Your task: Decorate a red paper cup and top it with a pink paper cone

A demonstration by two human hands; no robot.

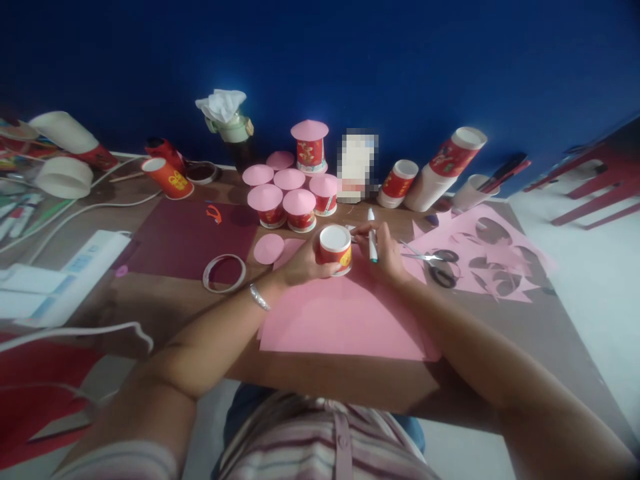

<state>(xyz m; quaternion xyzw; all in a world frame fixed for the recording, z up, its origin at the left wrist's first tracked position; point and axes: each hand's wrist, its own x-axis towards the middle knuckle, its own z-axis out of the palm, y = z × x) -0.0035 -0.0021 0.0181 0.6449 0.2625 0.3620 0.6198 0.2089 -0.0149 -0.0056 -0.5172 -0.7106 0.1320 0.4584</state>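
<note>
My left hand [303, 263] is closed round a red paper cup [335, 248] that stands upside down on a pink paper sheet [345, 320]. My right hand [383, 253] pinches a white marker pen [372, 240] right beside the cup, tip down on the pink sheet. A silver bracelet sits on my left wrist. A cut pink paper circle [269, 249] lies just left of my left hand. Behind the cup stand several red cups topped with pink paper cones [299, 208].
Scissors [435, 261] lie right of my right hand on pink paper scraps [485, 260]. A tape ring [225, 273] rests on dark red paper [185, 240]. Stacked cups [450, 163], a tissue holder [227, 117] and a power strip [75, 267] ring the table.
</note>
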